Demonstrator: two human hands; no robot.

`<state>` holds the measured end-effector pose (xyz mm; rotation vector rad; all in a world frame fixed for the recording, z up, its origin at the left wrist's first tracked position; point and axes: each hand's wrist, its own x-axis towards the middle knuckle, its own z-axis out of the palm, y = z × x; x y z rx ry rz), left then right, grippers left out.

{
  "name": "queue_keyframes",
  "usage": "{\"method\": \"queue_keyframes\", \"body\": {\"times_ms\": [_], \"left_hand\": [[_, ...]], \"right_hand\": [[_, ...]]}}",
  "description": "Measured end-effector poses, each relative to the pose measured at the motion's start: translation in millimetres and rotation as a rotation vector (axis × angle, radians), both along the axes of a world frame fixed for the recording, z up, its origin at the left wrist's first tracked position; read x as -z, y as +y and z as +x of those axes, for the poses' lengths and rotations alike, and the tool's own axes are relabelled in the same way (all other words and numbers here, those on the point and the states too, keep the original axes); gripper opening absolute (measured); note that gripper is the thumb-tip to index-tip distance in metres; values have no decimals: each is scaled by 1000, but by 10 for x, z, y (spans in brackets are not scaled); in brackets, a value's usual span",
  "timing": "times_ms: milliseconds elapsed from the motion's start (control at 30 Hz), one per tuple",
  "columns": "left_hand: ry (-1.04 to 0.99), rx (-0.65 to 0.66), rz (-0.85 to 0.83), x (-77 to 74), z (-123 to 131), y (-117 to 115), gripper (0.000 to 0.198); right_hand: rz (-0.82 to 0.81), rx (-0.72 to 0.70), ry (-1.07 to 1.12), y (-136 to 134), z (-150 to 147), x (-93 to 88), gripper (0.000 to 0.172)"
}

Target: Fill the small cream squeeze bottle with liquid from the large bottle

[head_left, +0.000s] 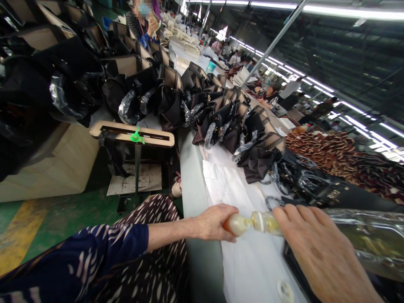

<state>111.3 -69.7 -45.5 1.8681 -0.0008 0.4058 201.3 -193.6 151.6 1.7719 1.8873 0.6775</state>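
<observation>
My left hand (214, 222) is closed around a small translucent bottle (237, 224) with amber liquid at its base, lying on its side in view. Its mouth faces the neck of a large clear plastic bottle (375, 229), and the two openings meet or nearly meet. My right hand (318, 244) wraps over the large bottle just behind its neck (263, 222). That bottle is tipped, with yellowish liquid inside. White paper (243, 261) covers the table beneath both. A white ring-shaped piece (285, 291) rests near the bottom edge.
Black handbags (217, 113) with plastic-wrapped handles line the table. More bags (72, 80) are heaped at the left. A narrow stand (132, 134) with a green knob is beside the table. Stacked brown pieces (328, 158) lie at right. A masked person (143, 25) is farther back.
</observation>
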Motion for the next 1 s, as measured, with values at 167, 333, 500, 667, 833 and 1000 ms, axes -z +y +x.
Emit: {"method": "queue_keyframes", "body": {"times_ms": [167, 333, 500, 667, 833, 1000], "left_hand": [[-31, 4, 14, 56, 1, -2, 72], [-28, -6, 45, 53, -36, -10, 78], [-8, -14, 94, 5, -103, -5, 80], [-99, -71, 134, 6, -226, 11, 79], [-221, -172, 170, 120, -597, -23, 63], [-183, -95, 350, 472, -1088, -59, 24]], "right_hand": [[-34, 38, -9, 12, -26, -20, 24], [-39, 46, -33, 4, -55, -36, 28], [-43, 43, -20, -16, -59, -13, 24], [-53, 66, -16, -23, -55, 7, 26], [-51, 49, -35, 4, -86, -22, 23], [-54, 62, -39, 29, -111, -47, 21]]}}
